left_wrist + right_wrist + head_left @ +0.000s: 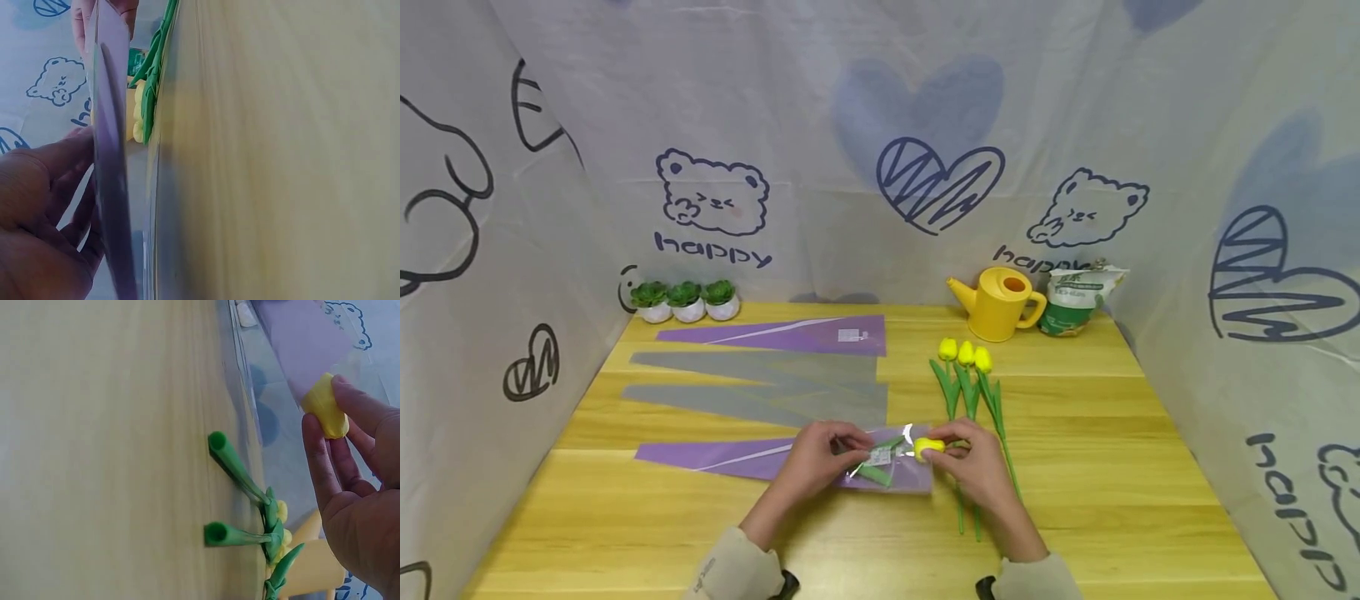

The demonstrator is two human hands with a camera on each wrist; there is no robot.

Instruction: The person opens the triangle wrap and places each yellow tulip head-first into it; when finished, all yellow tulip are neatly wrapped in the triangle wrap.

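Note:
In the head view my left hand (pixel 818 457) grips the edge of a purple flower sleeve (pixel 722 456) with a clear front, near its wide end. My right hand (pixel 976 468) pinches the yellow head of an artificial tulip (pixel 928 450) between thumb and fingers at the sleeve's mouth. Green leaves of this tulip show through the clear film; its lower stem cannot be made out. From the left wrist, the sleeve (pixel 111 169) appears edge-on, raised off the tabletop. The right wrist view shows the tulip head (pixel 326 407) held at the fingertips.
Three more yellow tulips (pixel 966 354) lie just right of the sleeve. Behind them stand a yellow watering can (pixel 992 310) and a green-white bag (pixel 1075 304). Two grey sleeves (pixel 760 402) and another purple sleeve (pixel 790 335) lie farther back. Three potted succulents (pixel 687 302) stand back left.

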